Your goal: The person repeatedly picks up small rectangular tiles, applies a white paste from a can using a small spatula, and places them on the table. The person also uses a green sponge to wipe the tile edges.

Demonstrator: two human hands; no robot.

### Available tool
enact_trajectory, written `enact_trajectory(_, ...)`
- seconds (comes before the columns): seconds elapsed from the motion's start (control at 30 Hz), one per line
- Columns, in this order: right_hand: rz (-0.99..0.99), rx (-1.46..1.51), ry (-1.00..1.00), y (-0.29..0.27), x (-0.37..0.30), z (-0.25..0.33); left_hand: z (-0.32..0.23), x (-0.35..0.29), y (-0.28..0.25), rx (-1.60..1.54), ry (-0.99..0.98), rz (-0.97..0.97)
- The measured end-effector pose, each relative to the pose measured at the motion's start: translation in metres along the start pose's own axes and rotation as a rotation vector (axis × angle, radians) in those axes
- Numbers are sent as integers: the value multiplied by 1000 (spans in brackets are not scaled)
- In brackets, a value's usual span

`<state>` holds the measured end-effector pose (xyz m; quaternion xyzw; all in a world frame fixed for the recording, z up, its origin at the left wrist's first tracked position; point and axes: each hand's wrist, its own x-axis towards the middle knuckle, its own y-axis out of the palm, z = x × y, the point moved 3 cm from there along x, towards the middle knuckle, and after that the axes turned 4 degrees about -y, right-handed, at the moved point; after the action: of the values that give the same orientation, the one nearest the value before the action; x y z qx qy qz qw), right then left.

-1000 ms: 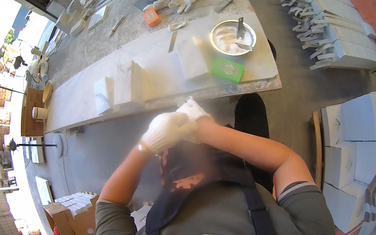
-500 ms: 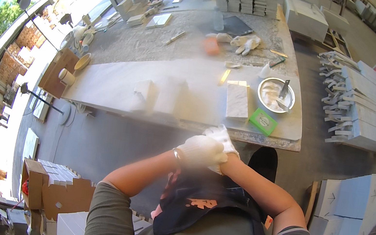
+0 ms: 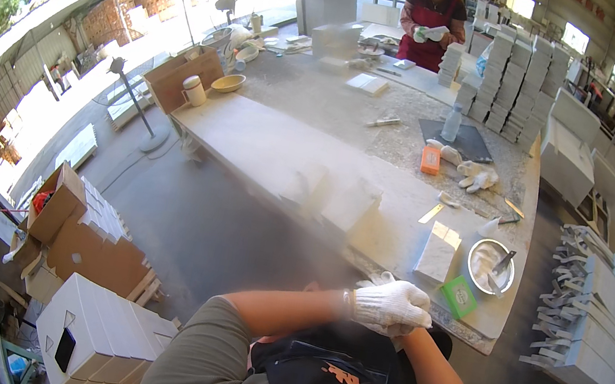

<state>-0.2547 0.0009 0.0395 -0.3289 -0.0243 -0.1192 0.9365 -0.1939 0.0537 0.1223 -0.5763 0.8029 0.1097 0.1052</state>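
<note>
White knit gloves cover both of my hands, which meet in front of my dark apron (image 3: 297, 359) by the table's near edge. My left hand (image 3: 390, 303) is closed over the wrist of my right hand, gripping the cuff of its glove. Mostly hidden behind it, my right hand (image 3: 376, 278) shows only some fingertips, loosely stretched out with nothing visible in them. Nearest to the hands on the table are a green box (image 3: 458, 297) and a pale stack of tiles (image 3: 438, 253). Beside these sits a metal bowl (image 3: 471, 260) of white paste with two spatula-like tools in it.
Across the dusty table (image 3: 268, 137) lie an orange box (image 3: 431, 161), spare gloves (image 3: 477, 177) and a clear bottle (image 3: 452, 124). Tall tile stacks (image 3: 513, 88) stand at the back, near a co-worker in a red apron (image 3: 427, 46). White boxes (image 3: 99, 336) are at my lower left.
The view has swung left and up, bringing the co-worker fully into sight. My left hand still clasps the right wrist, with both hands held close together.
</note>
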Motion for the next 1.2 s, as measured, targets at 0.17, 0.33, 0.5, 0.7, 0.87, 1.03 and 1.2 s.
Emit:
enact_trajectory(0.17,103,-13,-41,-4,10,26,-8,-10,18,394,-67,-9)
enact_trajectory(0.33,30,-44,-46,-12,21,38,-2,1,23,778,114,-147)
enact_trajectory(0.5,-460,410,94,-41,25,28,0,9,30,974,461,-185)
enact_trajectory(0.7,-850,1218,-171,-83,21,-2,6,-2,-10,553,230,-481)
enact_trajectory(0.87,-806,1232,-278,-90,22,-4,43,23,-16,-38,141,-310)
enact_trajectory(1.03,-854,1834,-411,-101,16,7,60,49,0,-339,263,-268)
enact_trajectory(1.2,-957,1823,-473,-116,5,8,49,56,9,-371,251,-360)
